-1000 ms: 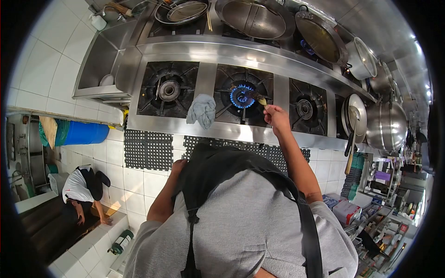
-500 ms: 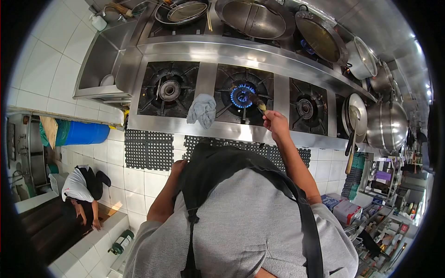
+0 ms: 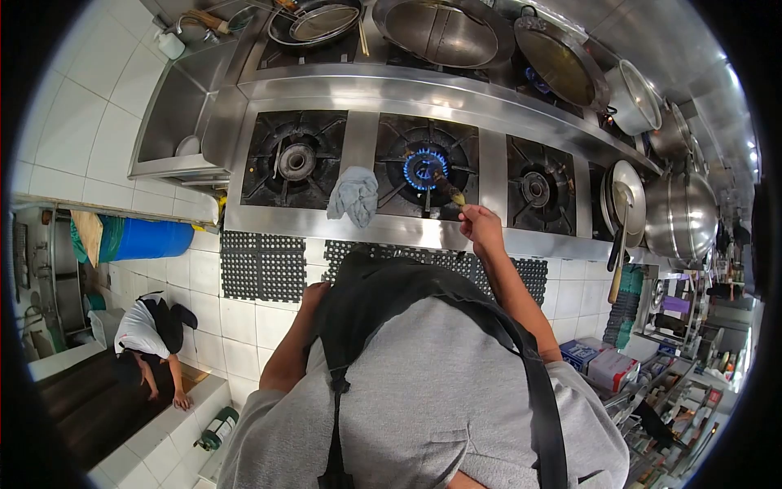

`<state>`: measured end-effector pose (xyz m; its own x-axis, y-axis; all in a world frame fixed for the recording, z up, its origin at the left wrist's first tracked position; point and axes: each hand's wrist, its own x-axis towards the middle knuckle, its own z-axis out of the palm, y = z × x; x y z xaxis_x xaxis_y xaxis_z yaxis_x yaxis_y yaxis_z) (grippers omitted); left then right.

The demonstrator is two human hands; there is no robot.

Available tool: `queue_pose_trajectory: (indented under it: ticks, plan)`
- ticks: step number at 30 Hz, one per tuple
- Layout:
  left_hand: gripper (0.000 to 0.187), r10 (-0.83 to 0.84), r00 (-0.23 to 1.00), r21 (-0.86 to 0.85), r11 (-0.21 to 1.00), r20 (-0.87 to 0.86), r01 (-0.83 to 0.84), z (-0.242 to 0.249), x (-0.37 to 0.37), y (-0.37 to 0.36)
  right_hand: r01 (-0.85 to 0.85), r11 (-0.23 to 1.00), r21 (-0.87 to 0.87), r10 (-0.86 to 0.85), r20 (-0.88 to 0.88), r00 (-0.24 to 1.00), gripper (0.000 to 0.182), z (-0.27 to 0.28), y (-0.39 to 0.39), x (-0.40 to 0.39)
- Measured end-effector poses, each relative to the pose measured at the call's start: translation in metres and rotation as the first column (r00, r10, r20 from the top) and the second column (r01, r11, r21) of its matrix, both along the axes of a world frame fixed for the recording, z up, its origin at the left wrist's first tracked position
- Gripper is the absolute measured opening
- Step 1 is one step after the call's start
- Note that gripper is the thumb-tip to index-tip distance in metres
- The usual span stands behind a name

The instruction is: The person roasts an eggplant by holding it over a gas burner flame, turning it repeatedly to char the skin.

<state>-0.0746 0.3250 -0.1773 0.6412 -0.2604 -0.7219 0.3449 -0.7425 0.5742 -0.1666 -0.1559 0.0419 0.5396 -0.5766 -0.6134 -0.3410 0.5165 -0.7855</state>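
My right hand [image 3: 481,226] is closed round the pale greenish end of a dark, charred-looking item [image 3: 450,189], perhaps a vegetable. Its dark end lies over the lower right edge of the lit middle burner [image 3: 426,169], where blue flames form a ring. My left hand [image 3: 316,293] hangs low at the stove's front edge, partly hidden by the dark apron, and its fingers cannot be made out. Between the left and middle burners a crumpled grey cloth [image 3: 353,196] rests on the steel.
An unlit burner stands on each side, left [image 3: 296,161] and right [image 3: 535,189]. Large pans [image 3: 440,33] line the back shelf. Stacked pans with handles [image 3: 623,196] and a big steel pot [image 3: 680,216] are at right. Another person [image 3: 151,330] bends down at lower left.
My right hand has shifted slightly left and down with the dark item. At lower left the other person's arm has moved a little to the right.
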Motion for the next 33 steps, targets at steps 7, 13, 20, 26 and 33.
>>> queue_pose_trajectory:
  ticks: [7, 13, 20, 26, 33]
  plan:
    - [0.050, 0.050, 0.998, -0.006, 0.999, -0.025, -0.051, -0.024, -0.004, 0.011, 0.034, 0.998, 0.048, -0.034, 0.011, 0.999, 0.012, -0.004, 0.000, -0.003]
    - [0.052, 0.057, 0.998, -0.012, 0.998, -0.035, -0.057, -0.026, -0.003, 0.013, 0.026, 0.998, 0.052, -0.027, 0.018, 0.999, 0.012, -0.001, 0.001, -0.003]
    - [0.054, -0.014, 1.000, 0.040, 0.999, 0.013, 0.013, -0.050, -0.002, 0.020, 0.029, 0.999, 0.044, -0.031, 0.024, 0.999, 0.013, 0.006, 0.003, -0.002]
    - [0.054, -0.044, 0.999, 0.091, 0.995, 0.022, 0.042, -0.019, -0.002, 0.011, 0.034, 0.999, 0.041, -0.034, -0.002, 0.999, 0.014, 0.008, 0.005, -0.002]
    - [0.053, 0.052, 0.998, -0.015, 0.999, -0.026, -0.052, -0.034, -0.005, 0.019, 0.075, 0.997, 0.032, -0.076, 0.011, 0.997, 0.010, 0.006, 0.007, -0.002]
